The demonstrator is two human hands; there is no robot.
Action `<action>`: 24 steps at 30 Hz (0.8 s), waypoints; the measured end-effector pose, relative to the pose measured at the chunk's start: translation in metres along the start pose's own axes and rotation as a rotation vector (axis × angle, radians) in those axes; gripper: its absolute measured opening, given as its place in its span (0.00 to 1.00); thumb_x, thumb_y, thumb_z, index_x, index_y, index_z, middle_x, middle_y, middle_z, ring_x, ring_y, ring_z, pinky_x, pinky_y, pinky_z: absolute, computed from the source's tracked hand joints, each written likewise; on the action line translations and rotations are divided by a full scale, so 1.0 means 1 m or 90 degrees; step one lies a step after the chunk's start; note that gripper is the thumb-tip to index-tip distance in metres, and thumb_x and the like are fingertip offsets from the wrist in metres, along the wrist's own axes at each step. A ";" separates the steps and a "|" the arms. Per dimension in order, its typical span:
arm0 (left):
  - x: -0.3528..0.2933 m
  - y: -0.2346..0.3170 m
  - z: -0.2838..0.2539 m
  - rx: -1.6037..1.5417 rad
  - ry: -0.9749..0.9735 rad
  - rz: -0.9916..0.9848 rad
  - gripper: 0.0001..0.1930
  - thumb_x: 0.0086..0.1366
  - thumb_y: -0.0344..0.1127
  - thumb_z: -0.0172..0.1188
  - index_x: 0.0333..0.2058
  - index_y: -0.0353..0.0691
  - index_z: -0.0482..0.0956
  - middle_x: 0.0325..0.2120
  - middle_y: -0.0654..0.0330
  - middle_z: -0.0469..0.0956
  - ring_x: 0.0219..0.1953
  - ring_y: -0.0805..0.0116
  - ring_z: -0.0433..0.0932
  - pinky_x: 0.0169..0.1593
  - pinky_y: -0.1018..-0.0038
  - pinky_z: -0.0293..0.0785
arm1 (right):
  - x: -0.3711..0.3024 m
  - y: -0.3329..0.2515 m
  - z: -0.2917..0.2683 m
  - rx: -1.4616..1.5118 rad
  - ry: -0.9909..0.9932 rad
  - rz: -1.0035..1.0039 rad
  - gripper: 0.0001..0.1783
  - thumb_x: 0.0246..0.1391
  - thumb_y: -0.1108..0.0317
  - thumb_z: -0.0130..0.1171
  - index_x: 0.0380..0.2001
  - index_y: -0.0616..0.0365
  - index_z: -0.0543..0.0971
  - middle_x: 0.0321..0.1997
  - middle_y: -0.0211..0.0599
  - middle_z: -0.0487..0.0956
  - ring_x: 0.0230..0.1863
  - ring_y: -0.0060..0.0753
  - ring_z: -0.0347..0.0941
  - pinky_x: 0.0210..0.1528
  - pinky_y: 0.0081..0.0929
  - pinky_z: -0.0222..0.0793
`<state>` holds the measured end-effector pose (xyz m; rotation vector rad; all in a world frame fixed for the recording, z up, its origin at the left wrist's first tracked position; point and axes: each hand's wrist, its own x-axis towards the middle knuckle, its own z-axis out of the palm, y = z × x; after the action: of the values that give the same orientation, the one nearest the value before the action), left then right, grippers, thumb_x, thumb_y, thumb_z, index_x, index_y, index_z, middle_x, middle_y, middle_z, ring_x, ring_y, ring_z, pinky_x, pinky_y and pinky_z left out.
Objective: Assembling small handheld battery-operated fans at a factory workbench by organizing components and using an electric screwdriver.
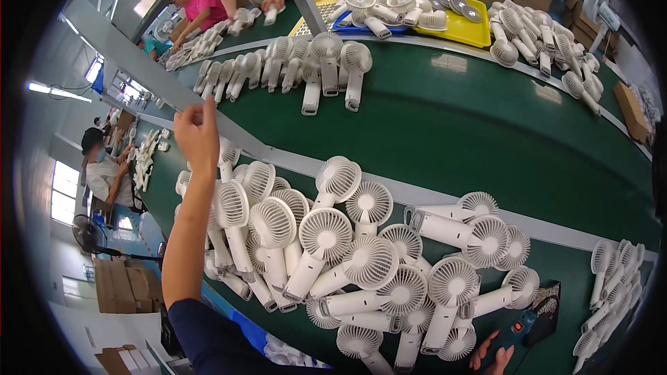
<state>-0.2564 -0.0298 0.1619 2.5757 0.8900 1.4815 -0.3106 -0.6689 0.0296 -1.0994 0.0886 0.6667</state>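
My left hand [196, 137] is raised at the end of the outstretched left arm, in front of the grey metal post. Its fingers are curled together; whatever they may hold is hidden. Beyond it, a row of white handheld fans [278, 59] lies along the green belt. Low at the right, my right hand [492, 357] has its fingers around a teal and black power screwdriver [520, 328], partly cut off by the picture's edge. Beside the tool sits a black tray [556, 292] with small speckled pieces. A large heap of white handheld fans [326, 235] spreads between my hands.
The grey rail [410, 198] divides my bench from the green belt [445, 132]. Across stand a yellow tray [462, 31], a blue tray [344, 24] and more fans [531, 31]. More fans are stacked at right [615, 285]. Several people work at left and across.
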 end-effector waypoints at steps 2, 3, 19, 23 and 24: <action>0.004 0.016 -0.008 0.080 -0.008 -0.011 0.12 0.57 0.40 0.59 0.25 0.35 0.75 0.22 0.57 0.68 0.25 0.64 0.69 0.32 0.71 0.65 | 0.000 0.003 -0.006 0.017 0.001 0.006 0.27 0.55 0.53 0.51 0.50 0.60 0.61 0.26 0.39 0.68 0.18 0.32 0.64 0.20 0.29 0.63; 0.001 0.007 -0.014 0.070 -0.027 0.000 0.12 0.57 0.40 0.59 0.25 0.35 0.75 0.22 0.58 0.68 0.25 0.64 0.69 0.32 0.71 0.65 | 0.003 0.011 -0.013 0.071 -0.015 0.020 0.27 0.55 0.54 0.50 0.51 0.61 0.60 0.26 0.40 0.67 0.18 0.34 0.64 0.21 0.30 0.63; -0.017 0.120 0.232 0.174 -0.707 0.145 0.49 0.49 0.73 0.48 0.57 0.36 0.61 0.57 0.43 0.62 0.60 0.48 0.60 0.62 0.58 0.54 | -0.007 0.004 0.001 -0.029 -0.089 0.024 0.23 0.54 0.55 0.52 0.48 0.56 0.61 0.26 0.35 0.67 0.18 0.27 0.63 0.22 0.27 0.64; -0.053 0.077 0.323 0.233 -0.637 0.035 0.54 0.48 0.75 0.47 0.63 0.40 0.48 0.64 0.48 0.46 0.66 0.46 0.44 0.64 0.49 0.38 | 0.000 0.013 -0.011 0.041 -0.107 -0.011 0.21 0.56 0.60 0.50 0.47 0.61 0.60 0.28 0.39 0.69 0.22 0.27 0.68 0.26 0.26 0.67; -0.045 0.036 0.325 0.351 -0.615 0.056 0.50 0.51 0.72 0.46 0.62 0.40 0.52 0.63 0.47 0.50 0.64 0.45 0.50 0.61 0.46 0.47 | 0.006 0.010 -0.004 0.047 -0.136 -0.027 0.19 0.58 0.61 0.48 0.47 0.61 0.60 0.28 0.38 0.69 0.21 0.24 0.68 0.25 0.22 0.66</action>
<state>0.0045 -0.0041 -0.0383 3.1332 1.0812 -0.1655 -0.3101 -0.6661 0.0173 -0.9518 -0.0920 0.7333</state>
